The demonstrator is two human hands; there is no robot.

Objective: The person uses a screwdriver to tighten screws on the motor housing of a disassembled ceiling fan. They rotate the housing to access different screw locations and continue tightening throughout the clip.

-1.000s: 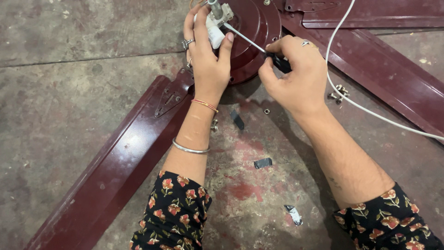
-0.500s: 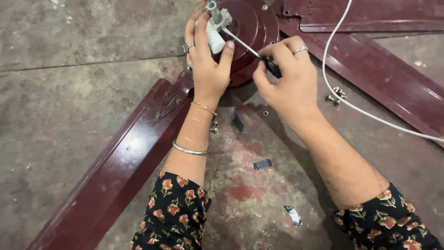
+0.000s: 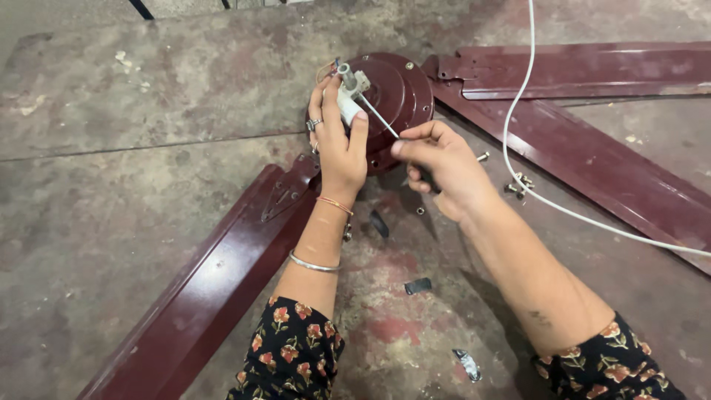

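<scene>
Head view is showing me kneeling over a dismantled ceiling fan on a stained concrete floor (image 3: 111,185). Starting at the left, one maroon fan blade (image 3: 215,289) is lying flat, running from the lower left up toward the motor, its bracket end touching the housing's rim.

My left hand (image 3: 339,144) is wrapping closed around the white part (image 3: 346,110) at the base of the short metal shaft (image 3: 346,74), steadying it upright on the round maroon motor housing (image 3: 396,100). The housing is sitting on the floor at the top centre, between the blades.

My right hand (image 3: 437,163) is pinching a thin screwdriver (image 3: 381,118), fingers closed on its dark handle and thumb pressing along the shank; its tip is reaching up and left to the small fitting beside the shaft. I am judging that I am working a fastener at the shaft. The next move is calling for keeping the tip seated and square in the screw while my left hand is stopping the shaft from twisting; a slip could jab my left fingers, which are just beside the tip.

Below my wrists, small dark scraps (image 3: 417,285) are lying loose. To the right, some screws (image 3: 518,183) are resting near a white cable (image 3: 533,196) that is crossing two more blades (image 3: 592,159).
</scene>
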